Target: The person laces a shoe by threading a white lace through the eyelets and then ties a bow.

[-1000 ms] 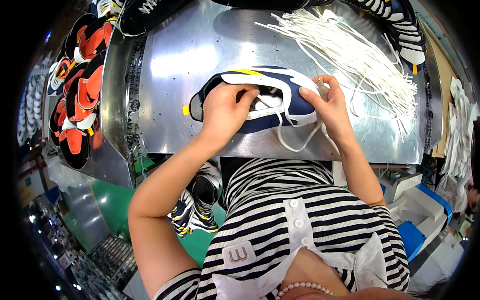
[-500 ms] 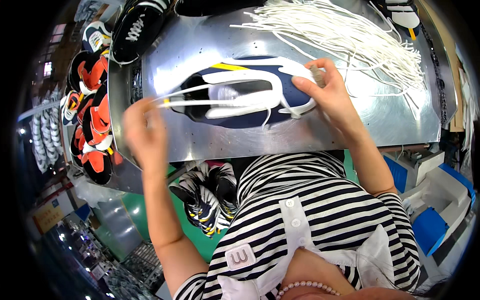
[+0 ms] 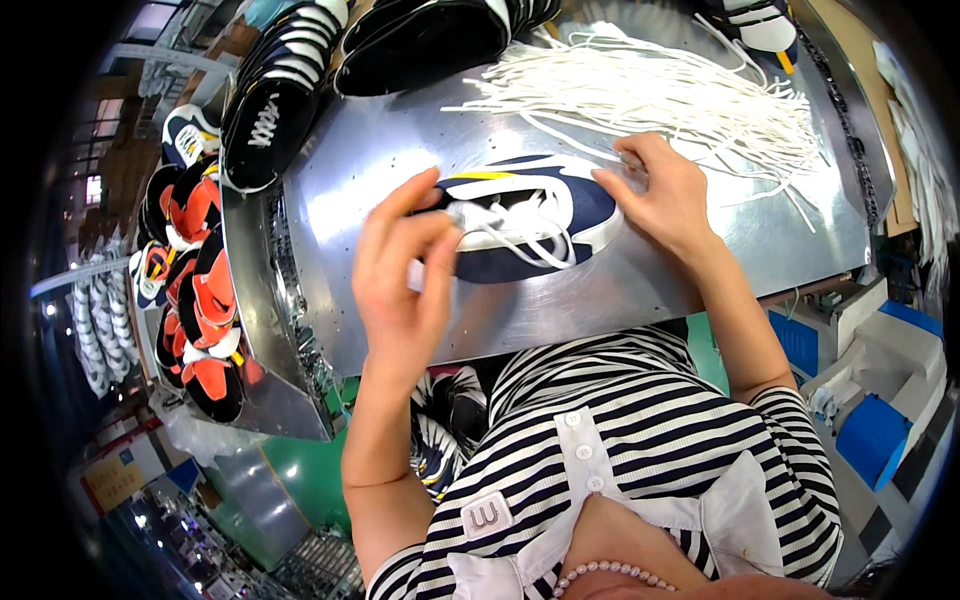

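A navy shoe upper [image 3: 520, 262] with white trim and a yellow stripe lies on the metal table, its toe pointing right. White laces [image 3: 535, 240] hang loosely over its opening. Beside the heel end is my left hand [image 3: 400, 265], fingers apart, fingertips close to a blurred white part at the opening. A small white patch shows between its thumb and fingers; I cannot make out what it is. At the toe, my right hand [image 3: 665, 195] has thumb and forefinger apart, the thumb near the toe's edge, with nothing visible between them.
A large pile of white laces [image 3: 670, 95] spreads across the back of the metal table [image 3: 600, 315]. Dark stacked uppers [image 3: 265, 125] stand at the back left. Uppers with orange linings [image 3: 205, 300] are heaped at the left edge. Another stack [image 3: 765, 30] stands back right.
My left hand has moved right, toward the heel. The laces that stretched leftward to it now lie loose over the opening. My right forefinger and thumb have come away from the toe's edge.
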Action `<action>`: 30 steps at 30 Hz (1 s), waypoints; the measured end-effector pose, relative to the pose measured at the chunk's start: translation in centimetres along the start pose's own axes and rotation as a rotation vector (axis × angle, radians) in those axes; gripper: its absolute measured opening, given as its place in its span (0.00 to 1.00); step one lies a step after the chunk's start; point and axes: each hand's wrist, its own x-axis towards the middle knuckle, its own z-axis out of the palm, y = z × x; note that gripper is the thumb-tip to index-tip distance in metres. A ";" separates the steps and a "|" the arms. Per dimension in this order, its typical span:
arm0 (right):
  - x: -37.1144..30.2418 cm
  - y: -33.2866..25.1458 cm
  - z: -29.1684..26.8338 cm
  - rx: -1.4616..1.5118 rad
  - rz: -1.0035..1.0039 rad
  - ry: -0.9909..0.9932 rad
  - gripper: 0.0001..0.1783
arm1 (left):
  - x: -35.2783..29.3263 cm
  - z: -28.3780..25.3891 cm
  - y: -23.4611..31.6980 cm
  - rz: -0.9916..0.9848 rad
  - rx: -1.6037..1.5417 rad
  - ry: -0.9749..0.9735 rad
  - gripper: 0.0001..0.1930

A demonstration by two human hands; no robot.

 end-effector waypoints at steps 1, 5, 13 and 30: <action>-0.1 -0.2 -0.4 0.101 0.060 0.034 0.18 | 0.3 0.4 -0.4 -0.071 0.049 0.079 0.03; -0.8 -2.4 0.0 0.644 0.032 -0.173 0.15 | 1.4 3.2 0.5 0.043 0.046 -0.042 0.05; -0.7 -2.7 0.7 0.698 0.068 -0.451 0.14 | 1.4 3.4 -2.0 -0.276 -0.181 -0.050 0.02; -1.3 -4.0 1.3 0.896 0.307 -0.471 0.11 | 2.3 6.2 -0.8 0.073 -0.011 -0.082 0.07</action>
